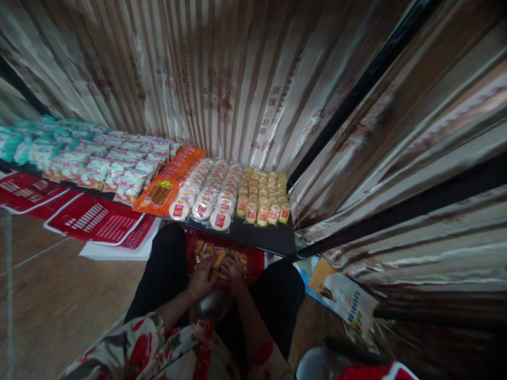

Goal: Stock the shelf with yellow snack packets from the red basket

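A red plastic basket sits between my knees, below the shelf edge, with several small yellow-wrapped snacks in it. My left hand reaches into it, its fingers bent over snacks on the left side. Opposite it, my right hand has its fingers curled on snacks near the middle. Both hands are close together, and their undersides are hidden. Directly above the basket, similar yellow-wrapped snacks stand in rows on the black shelf.
Round white wrapped cakes, an orange snack bag, white packets and green-white packets line the shelf. Red baskets stand below left. Pleated printed sheeting hangs behind. A printed bag lies right of my knee.
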Available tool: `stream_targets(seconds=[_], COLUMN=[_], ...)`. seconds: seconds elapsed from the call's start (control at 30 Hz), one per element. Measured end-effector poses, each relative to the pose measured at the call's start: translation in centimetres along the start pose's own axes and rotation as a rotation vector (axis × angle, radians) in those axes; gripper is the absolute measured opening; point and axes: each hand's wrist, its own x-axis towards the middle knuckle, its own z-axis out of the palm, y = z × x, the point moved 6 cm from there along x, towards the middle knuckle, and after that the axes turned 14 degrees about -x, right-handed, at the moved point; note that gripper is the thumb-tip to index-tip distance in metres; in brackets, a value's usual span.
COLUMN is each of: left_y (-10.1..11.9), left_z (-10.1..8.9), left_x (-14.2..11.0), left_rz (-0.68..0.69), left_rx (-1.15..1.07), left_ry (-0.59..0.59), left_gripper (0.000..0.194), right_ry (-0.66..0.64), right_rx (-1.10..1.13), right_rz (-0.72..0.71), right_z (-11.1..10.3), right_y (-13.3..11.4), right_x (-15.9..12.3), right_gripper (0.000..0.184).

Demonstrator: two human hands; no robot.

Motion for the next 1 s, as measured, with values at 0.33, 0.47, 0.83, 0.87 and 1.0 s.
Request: stream_targets(seconds=[0.33,0.47,0.83,0.87,1.0], left_y=[-0.6,-0.5,-1.5,-1.6,-2.0], left_z=[-0.5,-0.7,-0.4,-0.5,-0.7], left_x=[0.1,0.0,0.0,0.1,0.2], left_rz=[-0.112,-0.170,-0.289,-0.291,-0.316], left_rx=[-0.101,-0.145,-0.279,-0.289,-0.295], left_ry=[0.098,0.115,0.117,0.119,0.133], left_gripper=[0.049,0.046,0.041,0.039,0.033], right_ry=[-0.056,-0.069,-0.068,-0.072,-0.071], right_rx=[0.004,-0.058,-0.171,-0.172,-0.163], right_rz=[0.070,0.066,0.052,0.045,0.020], right_z=[0.6,0.8,1.2,1.3,1.3], right_y=[0.1,-0.1,-0.8,-0.9,-1.1], right_x=[-0.5,-0.7,-1.3,-1.3,-1.3], right_gripper=[0.048,0.050,0.047,0.046,0.046])
